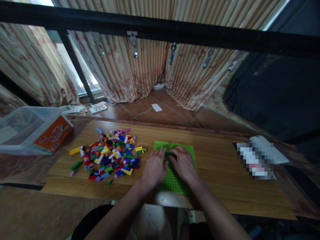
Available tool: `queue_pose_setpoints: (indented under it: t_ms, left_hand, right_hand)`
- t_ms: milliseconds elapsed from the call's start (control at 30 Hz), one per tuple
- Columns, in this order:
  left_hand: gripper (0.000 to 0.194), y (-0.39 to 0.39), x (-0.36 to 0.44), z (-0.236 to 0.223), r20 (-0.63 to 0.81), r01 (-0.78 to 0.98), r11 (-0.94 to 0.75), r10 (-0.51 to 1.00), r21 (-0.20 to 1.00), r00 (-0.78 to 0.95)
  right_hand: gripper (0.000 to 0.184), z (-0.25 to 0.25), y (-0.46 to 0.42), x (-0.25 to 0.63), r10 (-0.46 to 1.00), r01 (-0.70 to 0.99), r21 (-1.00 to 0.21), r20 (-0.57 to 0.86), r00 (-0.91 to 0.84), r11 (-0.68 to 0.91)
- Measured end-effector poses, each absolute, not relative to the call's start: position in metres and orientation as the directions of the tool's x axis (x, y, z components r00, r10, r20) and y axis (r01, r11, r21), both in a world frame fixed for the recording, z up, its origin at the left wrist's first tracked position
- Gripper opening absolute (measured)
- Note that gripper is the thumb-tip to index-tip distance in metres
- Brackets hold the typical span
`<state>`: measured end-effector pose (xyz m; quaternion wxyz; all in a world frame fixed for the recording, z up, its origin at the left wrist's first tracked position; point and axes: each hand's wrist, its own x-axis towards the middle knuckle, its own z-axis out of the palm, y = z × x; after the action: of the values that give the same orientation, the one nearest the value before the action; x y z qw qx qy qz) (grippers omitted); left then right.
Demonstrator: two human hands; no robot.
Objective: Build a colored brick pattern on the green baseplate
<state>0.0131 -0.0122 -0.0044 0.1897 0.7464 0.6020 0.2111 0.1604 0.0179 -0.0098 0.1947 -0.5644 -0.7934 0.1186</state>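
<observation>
A bright green studded baseplate lies flat on the wooden table in front of me. Both hands rest on it. My left hand and my right hand meet at their fingertips over a small dark green brick near the plate's far edge. The fingers of both hands are curled and pressed onto that brick. To the left of the plate spreads a pile of several loose bricks in many colours.
A clear plastic bag with an orange box lies at the table's left end. Papers sit at the right end. Beyond the table are a tiled floor, curtains and a black rail.
</observation>
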Motion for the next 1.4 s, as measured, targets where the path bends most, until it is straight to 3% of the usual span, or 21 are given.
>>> queue_pose_setpoints:
  t_ms: [400, 967, 1400]
  left_hand:
    - [0.033, -0.012, 0.011, -0.005, 0.133, 0.826, -0.289, 0.957, 0.485, 0.256]
    - [0.045, -0.016, 0.02, -0.01, 0.087, 0.895, -0.406, 0.914, 0.186, 0.396]
    - [0.054, -0.023, 0.026, 0.004, -0.014, 0.932, -0.342, 0.938, 0.117, 0.346]
  right_hand:
    - [0.018, -0.006, 0.018, 0.16, 0.946, 0.851, -0.412, 0.14, -0.293, 0.325]
    - [0.016, -0.008, 0.014, 0.162, 0.953, 0.832, -0.467, 0.196, -0.233, 0.299]
    - [0.016, -0.012, 0.016, 0.163, 0.952, 0.82, -0.489, 0.209, -0.222, 0.298]
